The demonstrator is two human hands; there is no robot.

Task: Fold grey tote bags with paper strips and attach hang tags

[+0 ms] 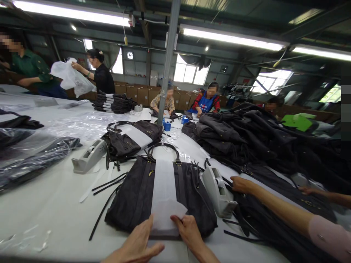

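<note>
A dark grey handbag [134, 190] lies flat on the white table, its handles pointing away from me. A strip of white paper [164, 179] runs down the middle of the bag, with a loose folded flap near the bag's lower edge. My right hand [188, 230] pinches the paper at the right of this flap, thumb on top. Beside the flap's left edge, my left hand [139, 237] has its thumb and fingers apart and holds nothing. The bag's thin straps spread over the table to the left.
Grey tape dispensers stand left [87, 159] and right [219, 193] of the bag. Another paper-wrapped bag [123, 142] lies behind. A co-worker's arm [274, 201] reaches in from the right. Dark bags form a heap [246, 135]; plastic-wrapped ones [35, 157] lie left. A metal post [167, 62] rises ahead.
</note>
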